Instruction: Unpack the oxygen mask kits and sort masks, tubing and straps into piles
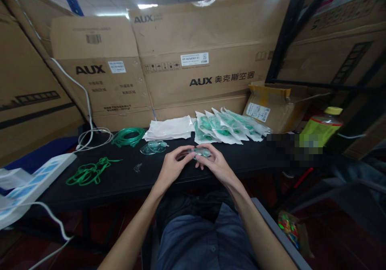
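Both hands are up at the near edge of the black worktop, working on one clear, slightly greenish plastic piece. It sits right between them: the left hand pinches its left side, fingers curled and thumb pointing inward, and the right hand has its thumb and fingers closed around the other side. Can't really make out the piece's full shape, since the fingers cover a lot of it. Just left of the hands there's some clear mask-looking stuff lying flat, then a coil of green tubing behind that. Closer in on the left you've got a loose tangle of bright green cord, with a few tiny clear bits between it and the left hand. Behind the hands is a stack of white packets, and right beside it a fanned-out row of pouches with green stuff showing through. White power strip far left, yellow-capped bottle off to the right.
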Demonstrator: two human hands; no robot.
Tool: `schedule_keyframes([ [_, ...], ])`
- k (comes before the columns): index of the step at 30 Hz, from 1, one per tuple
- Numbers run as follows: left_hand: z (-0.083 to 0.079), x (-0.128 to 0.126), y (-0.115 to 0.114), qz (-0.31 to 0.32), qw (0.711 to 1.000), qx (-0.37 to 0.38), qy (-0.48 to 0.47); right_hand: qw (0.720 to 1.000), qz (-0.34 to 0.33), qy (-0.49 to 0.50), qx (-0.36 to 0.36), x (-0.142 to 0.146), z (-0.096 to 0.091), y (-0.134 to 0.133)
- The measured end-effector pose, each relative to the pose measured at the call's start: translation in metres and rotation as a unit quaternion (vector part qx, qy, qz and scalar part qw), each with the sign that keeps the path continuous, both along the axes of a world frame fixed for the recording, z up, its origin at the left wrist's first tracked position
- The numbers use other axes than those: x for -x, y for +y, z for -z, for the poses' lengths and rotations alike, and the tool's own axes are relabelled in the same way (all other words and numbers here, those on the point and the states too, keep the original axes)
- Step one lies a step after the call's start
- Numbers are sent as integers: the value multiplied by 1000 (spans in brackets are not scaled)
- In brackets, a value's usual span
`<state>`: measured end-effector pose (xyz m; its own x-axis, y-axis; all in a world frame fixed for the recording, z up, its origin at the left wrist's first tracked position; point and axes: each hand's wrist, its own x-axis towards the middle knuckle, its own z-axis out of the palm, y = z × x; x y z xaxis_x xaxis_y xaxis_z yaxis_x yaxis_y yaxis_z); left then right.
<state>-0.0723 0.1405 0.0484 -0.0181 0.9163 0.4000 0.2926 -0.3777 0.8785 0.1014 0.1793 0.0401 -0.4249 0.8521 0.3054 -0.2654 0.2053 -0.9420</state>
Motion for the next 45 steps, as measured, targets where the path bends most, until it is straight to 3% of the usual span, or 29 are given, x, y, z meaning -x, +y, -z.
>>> schedule_keyframes([
  [9, 3, 1, 0, 8, 1000, -23, 9, 999, 28, -22, 4, 2, 8, 1],
  [16, 6, 1, 2, -30, 999, -44, -11, 998, 8, -64, 18, 3, 6, 1],
  [22, -6, 6, -10, -11, 999, -40, -15, 997, 20, -65, 25, 3, 6, 2],
  [26, -7, 29, -35, -28, 999, -15, 32, 997, 22, -68, 21, 4, 9, 2],
  [32, 12, 86, -72, -113, 991, 14, 74, 997, 25, -77, 13, 4, 11, 3],
  [38, 12, 131, -85, -203, 929, -27, 307, 996, 27, -87, 2, 3, 13, 3],
  [45, 17, 156, -86, -229, 889, -63, 390, 994, 21, -107, -20, 2, 13, 1],
])
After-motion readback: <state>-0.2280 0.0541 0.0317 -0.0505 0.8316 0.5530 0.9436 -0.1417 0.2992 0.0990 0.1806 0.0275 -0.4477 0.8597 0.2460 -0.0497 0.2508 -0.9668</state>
